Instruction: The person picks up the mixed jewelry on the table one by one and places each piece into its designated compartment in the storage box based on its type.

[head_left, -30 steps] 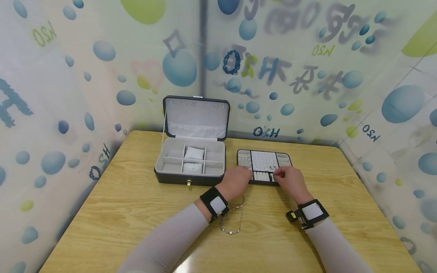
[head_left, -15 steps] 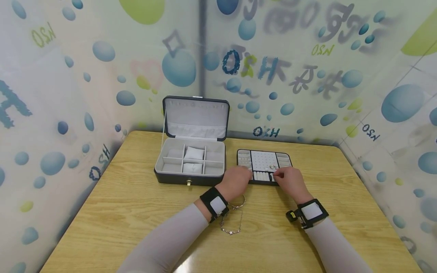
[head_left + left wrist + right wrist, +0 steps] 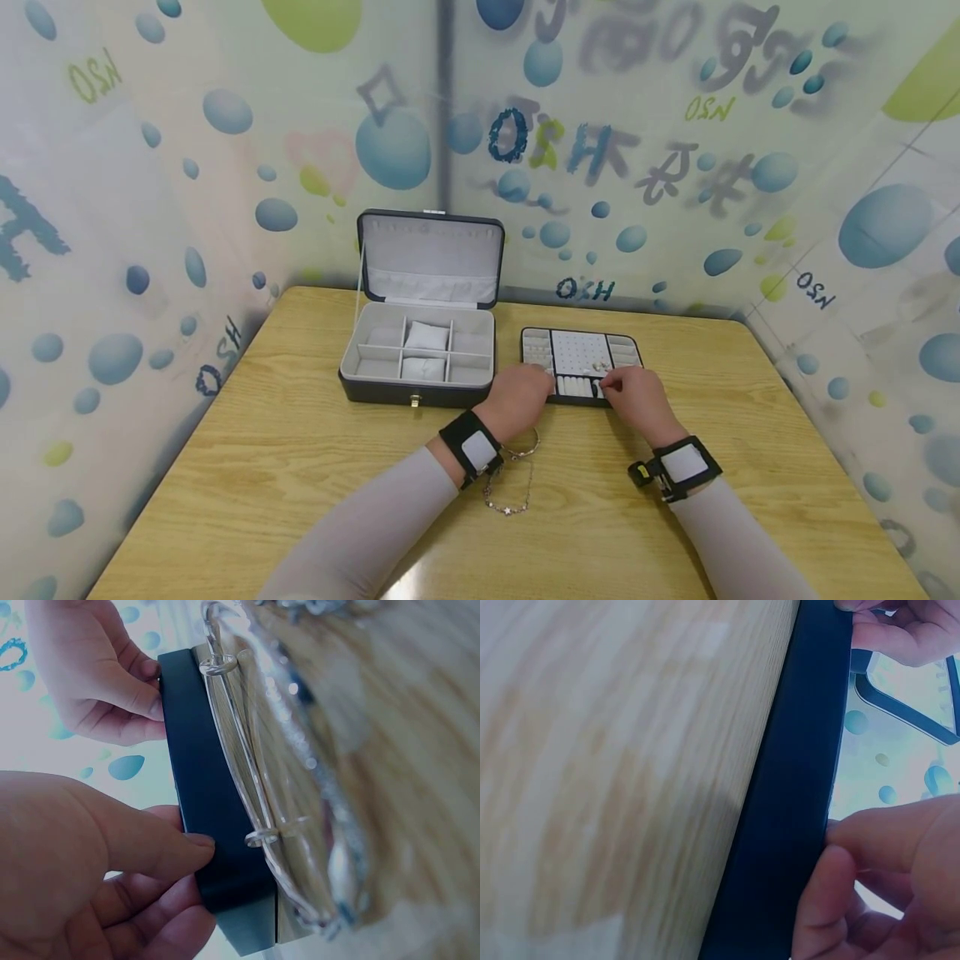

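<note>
Left hand (image 3: 517, 400) grips tray (image 3: 196, 772) corner; right hand (image 3: 641, 402), fingers bent, by ring slots (image 3: 575, 387), hold hidden. Step: likely slot work; next calls for steady tray.

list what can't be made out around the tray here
Head: near left corner of the tray, hidden by left hand.
Head: tiny pieces on it, too small to identify.
Left wrist: rest of the chain, cut off by top edge.
Right wrist: rest of right hand, cut off by frame edges.

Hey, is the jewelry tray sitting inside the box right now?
No, the tray is outside, to the right of the open box.
</note>
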`<control>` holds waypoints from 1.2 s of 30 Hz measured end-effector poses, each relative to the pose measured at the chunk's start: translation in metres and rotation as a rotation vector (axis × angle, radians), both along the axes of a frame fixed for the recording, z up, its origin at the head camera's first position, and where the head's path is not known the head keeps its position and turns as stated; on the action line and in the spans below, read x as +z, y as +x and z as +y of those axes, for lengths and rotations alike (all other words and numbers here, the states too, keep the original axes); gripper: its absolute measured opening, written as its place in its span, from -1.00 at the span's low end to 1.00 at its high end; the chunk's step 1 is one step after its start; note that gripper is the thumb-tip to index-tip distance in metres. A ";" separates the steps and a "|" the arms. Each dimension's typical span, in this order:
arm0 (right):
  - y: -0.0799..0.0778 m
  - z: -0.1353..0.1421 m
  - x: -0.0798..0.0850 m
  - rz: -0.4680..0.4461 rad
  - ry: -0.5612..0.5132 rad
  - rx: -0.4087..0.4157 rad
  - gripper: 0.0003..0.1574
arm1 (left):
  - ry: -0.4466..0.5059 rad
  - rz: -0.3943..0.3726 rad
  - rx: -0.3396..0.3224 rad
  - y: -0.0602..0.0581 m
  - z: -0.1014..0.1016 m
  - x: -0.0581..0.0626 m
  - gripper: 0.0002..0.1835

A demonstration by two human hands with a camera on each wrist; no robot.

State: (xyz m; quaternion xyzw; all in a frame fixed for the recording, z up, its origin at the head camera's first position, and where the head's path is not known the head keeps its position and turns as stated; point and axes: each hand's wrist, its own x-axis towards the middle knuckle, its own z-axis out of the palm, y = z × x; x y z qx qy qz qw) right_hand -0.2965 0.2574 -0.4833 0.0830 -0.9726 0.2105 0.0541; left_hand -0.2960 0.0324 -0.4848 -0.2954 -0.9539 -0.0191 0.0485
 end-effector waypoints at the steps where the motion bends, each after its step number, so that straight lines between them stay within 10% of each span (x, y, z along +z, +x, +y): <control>1: 0.000 0.000 0.000 -0.001 0.002 -0.002 -0.86 | 0.001 0.002 -0.002 0.000 0.000 0.000 -0.80; 36: -0.017 0.002 0.014 -0.206 0.049 0.010 -0.75 | 0.035 -0.031 0.005 0.001 0.000 0.000 -0.79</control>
